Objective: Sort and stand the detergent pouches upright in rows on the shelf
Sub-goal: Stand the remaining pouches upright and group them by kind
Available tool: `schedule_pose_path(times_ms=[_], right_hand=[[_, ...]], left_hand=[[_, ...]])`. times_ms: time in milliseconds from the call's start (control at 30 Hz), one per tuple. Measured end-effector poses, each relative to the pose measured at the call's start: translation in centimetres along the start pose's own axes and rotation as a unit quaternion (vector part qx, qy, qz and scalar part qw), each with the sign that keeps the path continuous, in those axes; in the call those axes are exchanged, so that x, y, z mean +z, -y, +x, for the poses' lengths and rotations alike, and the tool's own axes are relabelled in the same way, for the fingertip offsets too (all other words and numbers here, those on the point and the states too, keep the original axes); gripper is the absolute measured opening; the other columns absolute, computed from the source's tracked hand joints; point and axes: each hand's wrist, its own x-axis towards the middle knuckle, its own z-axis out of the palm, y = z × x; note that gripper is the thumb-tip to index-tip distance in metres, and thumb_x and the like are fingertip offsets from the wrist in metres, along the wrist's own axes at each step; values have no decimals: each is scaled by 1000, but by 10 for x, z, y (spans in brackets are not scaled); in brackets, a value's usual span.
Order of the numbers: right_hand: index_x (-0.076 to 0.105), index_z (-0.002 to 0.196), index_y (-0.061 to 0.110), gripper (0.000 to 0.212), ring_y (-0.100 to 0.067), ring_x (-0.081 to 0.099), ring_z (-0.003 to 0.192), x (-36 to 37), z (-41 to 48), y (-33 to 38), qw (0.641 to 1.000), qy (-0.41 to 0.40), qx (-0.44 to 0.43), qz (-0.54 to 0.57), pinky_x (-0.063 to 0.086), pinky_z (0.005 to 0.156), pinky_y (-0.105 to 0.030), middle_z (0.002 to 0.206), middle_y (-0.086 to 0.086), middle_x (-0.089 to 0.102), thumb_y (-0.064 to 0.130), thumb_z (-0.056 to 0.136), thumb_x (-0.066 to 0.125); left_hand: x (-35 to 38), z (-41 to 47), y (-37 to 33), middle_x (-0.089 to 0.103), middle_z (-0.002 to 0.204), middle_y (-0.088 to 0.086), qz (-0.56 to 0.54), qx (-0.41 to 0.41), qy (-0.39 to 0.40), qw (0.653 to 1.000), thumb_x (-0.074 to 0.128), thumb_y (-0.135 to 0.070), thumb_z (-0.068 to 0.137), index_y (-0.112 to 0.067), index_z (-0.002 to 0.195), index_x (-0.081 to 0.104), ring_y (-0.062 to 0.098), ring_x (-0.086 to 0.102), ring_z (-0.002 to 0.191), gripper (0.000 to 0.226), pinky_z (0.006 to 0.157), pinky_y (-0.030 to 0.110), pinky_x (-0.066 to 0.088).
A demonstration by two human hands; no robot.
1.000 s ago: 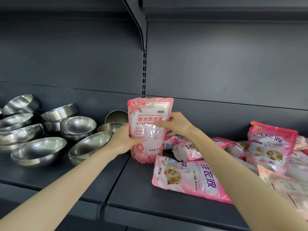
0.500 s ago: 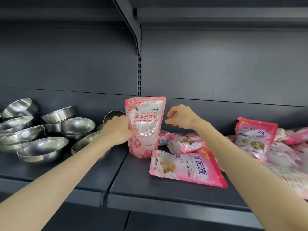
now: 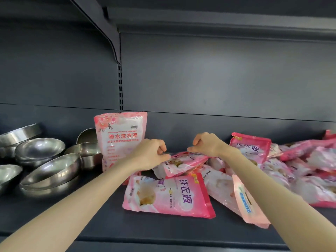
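A pink pouch (image 3: 183,161), tilted on the heap of pouches (image 3: 300,166), is pinched along its top edge by the left hand (image 3: 151,155) and the right hand (image 3: 209,145), fingers curled. A floral pouch (image 3: 121,139) is stood upright on the shelf (image 3: 94,224), just beside steel bowls (image 3: 49,170); a flat pouch (image 3: 169,195) is laid in front.

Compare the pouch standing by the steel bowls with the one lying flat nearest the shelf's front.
The standing pouch is upright; the flat pouch lies flat. The standing pouch bears red characters on a pale blossom print; the flat pouch bears purple ones. The standing pouch sits further back, beside the steel bowls; the flat pouch lies nearer the front edge. Both are pink; the left hand and right hand pinch a third pouch.
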Motion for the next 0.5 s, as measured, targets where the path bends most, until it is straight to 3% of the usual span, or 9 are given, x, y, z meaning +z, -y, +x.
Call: schedule_pose_path(times_ms=[100,133,200,267,367,500], right_hand=[[59,107,-10,69,-37,60,99,1,10,-22,999,43,21,-7,49,84,-40,108,-24,64,53,80,67],[59,101,-10,70,-35,61,92,1,14,-28,998,59,26,-4,48,80,-39,100,-24,64,56,78,67],[57,78,0,61,-24,50,69,0,23,-38,996,80,34,-11,43,63,-36,77,-14,57,59,76,67],[39,60,11,58,-17,36,54,-3,31,-45,994,99,36,-30,29,50,-31,61,-3,41,61,76,66],[29,57,16,60,-15,29,48,-7,41,-51,989,137,42,-43,22,49,-27,57,1,31,60,76,66],[30,57,15,60,-16,29,47,-8,53,-55,982,178,32,-61,24,49,-27,54,1,32,58,75,68]], left_hand=[[21,28,-5,62,122,2,6,-13,13,1000,62,-39,87,-15,120,59,18,58,110,41,96,33,46],[27,37,-5,60,127,3,9,-19,20,1000,62,-39,87,-14,124,57,19,56,115,45,99,33,44],[38,54,-6,54,135,5,19,-37,45,998,59,-43,88,-13,131,52,20,52,122,53,102,34,41],[48,68,-5,48,140,7,43,-54,75,995,55,-47,90,-12,137,45,23,48,126,60,103,35,39],[61,81,-6,48,141,9,58,-74,97,991,50,-52,91,-10,140,41,26,47,127,65,103,36,40],[70,86,-7,60,129,5,40,-76,66,994,57,-50,88,-13,131,54,21,57,117,58,101,37,44]])
